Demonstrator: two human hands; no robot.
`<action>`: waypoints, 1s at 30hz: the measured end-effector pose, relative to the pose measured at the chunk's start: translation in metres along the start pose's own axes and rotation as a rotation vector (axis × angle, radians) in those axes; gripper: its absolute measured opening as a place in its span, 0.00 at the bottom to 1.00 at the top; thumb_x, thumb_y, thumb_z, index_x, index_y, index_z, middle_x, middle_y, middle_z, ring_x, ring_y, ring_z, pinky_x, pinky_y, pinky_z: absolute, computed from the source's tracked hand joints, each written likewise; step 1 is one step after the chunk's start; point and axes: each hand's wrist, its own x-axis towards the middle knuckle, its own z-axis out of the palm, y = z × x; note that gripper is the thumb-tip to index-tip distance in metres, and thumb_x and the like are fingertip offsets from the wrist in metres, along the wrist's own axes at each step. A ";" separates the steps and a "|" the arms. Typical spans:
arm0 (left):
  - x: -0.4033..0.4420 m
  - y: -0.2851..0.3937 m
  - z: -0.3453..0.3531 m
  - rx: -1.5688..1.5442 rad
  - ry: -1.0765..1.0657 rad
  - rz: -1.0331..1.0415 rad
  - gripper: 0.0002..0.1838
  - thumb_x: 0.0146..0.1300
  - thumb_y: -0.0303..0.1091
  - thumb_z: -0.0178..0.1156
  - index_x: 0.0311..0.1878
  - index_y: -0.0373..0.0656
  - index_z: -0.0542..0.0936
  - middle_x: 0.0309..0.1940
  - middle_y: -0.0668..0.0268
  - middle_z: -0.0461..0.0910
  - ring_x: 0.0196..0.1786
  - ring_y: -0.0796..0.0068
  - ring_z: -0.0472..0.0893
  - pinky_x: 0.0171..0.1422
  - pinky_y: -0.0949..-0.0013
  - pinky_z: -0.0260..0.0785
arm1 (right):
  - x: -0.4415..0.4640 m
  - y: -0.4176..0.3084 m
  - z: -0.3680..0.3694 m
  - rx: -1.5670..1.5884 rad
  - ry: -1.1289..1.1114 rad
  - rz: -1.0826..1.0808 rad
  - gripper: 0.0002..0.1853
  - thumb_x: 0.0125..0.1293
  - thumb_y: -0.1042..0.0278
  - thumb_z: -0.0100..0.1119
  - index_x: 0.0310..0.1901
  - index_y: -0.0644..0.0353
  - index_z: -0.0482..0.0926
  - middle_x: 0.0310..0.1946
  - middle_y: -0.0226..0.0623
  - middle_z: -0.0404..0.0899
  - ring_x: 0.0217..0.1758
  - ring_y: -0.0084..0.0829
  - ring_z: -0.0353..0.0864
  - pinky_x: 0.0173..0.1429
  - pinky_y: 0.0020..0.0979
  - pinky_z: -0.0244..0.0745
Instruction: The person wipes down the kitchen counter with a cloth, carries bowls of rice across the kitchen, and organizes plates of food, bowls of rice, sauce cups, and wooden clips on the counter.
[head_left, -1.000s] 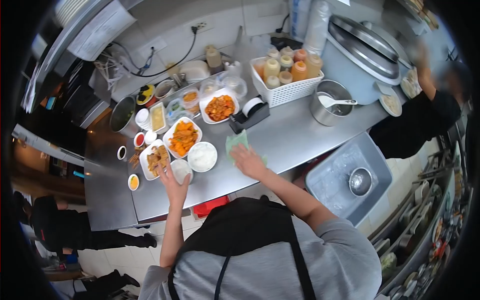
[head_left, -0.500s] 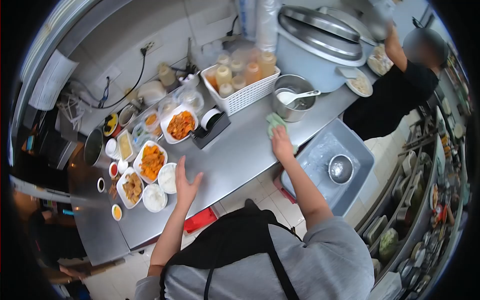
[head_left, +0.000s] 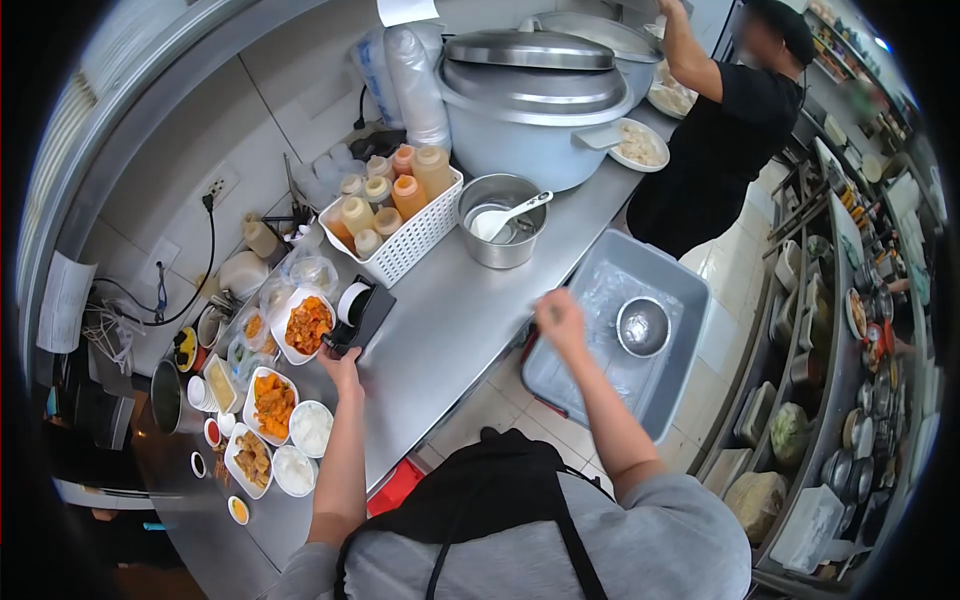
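Note:
My left hand [head_left: 343, 368] is at the near end of a black tape dispenser [head_left: 372, 318] with a white roll, its fingers closed on that end. Beside it is a white tray of orange-red saucy food [head_left: 308, 325]. My right hand [head_left: 560, 318], slightly blurred, hangs by the counter's front edge near a grey tub [head_left: 690, 345]. Its fingers are curled in, and what they hold, if anything, is hidden. A metal bowl [head_left: 643, 327] lies in the tub. On the counter, a steel pot [head_left: 505, 248] holds a white rice paddle [head_left: 522, 207].
A white basket [head_left: 415, 235] of sauce bottles stands by the wall, with a large lidded pot [head_left: 530, 140] behind. More food trays and two rice bowls [head_left: 296, 471] sit at the left. A person in black [head_left: 700, 170] works at the far right, near shelves [head_left: 800, 400].
My left hand has moved onto the tape dispenser. My right hand has left the counter and curled its fingers; the green cloth under it is out of sight. The view has turned.

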 end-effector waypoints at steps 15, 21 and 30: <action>-0.031 0.005 0.029 0.203 -0.202 0.203 0.45 0.45 0.32 0.66 0.64 0.36 0.50 0.53 0.53 0.67 0.54 0.68 0.69 0.59 0.70 0.58 | 0.148 0.193 0.005 -0.895 -0.263 -0.207 0.21 0.60 0.62 0.40 0.57 0.51 0.65 0.58 0.40 0.62 0.62 0.37 0.60 0.62 0.58 0.41; -0.015 0.017 0.031 0.167 -0.295 0.127 0.46 0.46 0.25 0.65 0.65 0.38 0.47 0.53 0.59 0.68 0.52 0.73 0.70 0.56 0.71 0.63 | 0.248 0.231 0.028 -1.163 -0.161 0.045 0.24 0.62 0.59 0.36 0.57 0.62 0.62 0.61 0.49 0.54 0.65 0.48 0.49 0.63 0.50 0.47; 0.031 0.022 0.068 0.333 -0.220 0.238 0.45 0.45 0.28 0.66 0.64 0.34 0.49 0.53 0.56 0.68 0.50 0.72 0.72 0.53 0.72 0.65 | 0.253 0.240 0.034 -1.091 -0.088 0.079 0.27 0.63 0.52 0.38 0.55 0.66 0.64 0.57 0.50 0.61 0.61 0.48 0.57 0.62 0.45 0.52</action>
